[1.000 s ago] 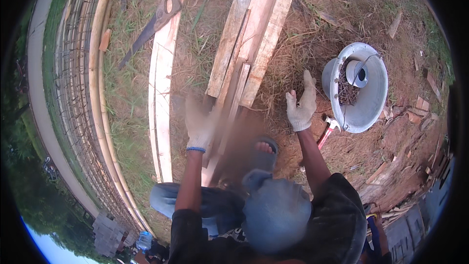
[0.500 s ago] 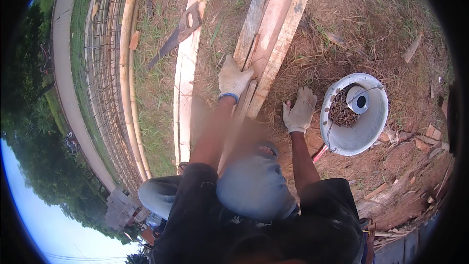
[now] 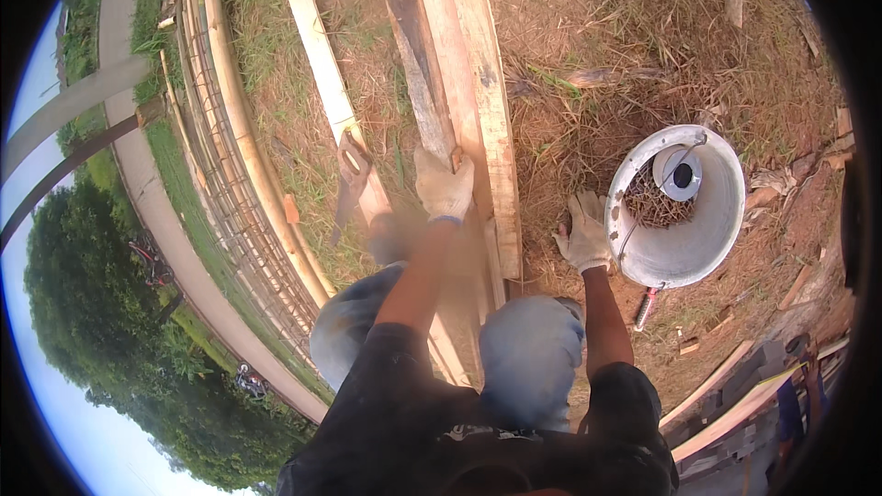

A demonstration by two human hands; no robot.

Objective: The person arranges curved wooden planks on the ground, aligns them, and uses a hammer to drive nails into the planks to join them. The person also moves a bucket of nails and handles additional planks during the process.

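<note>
Bamboo poles (image 3: pixel 241 119), lengthwise. Handsaw (image 3: pixel 347 195), lying against a pale board (image 3: pixel 322 55). Left gloved hand (image 3: pixel 445 184), at the near end of a grey plank (image 3: pixel 421 96), fingers bent over it; I cannot tell whether clamped. Thicker timber (image 3: pixel 491 119), alongside the plank. Right gloved hand (image 3: pixel 585 231), thumb and fingers apart, just beside a bucket (image 3: pixel 703 234) holding a white roll (image 3: pixel 668 172).

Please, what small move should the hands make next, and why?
Perhaps the right hand should move over to steady the long planks: it is open and looks empty close beside the bucket, while only the left hand is at the planks.
</note>
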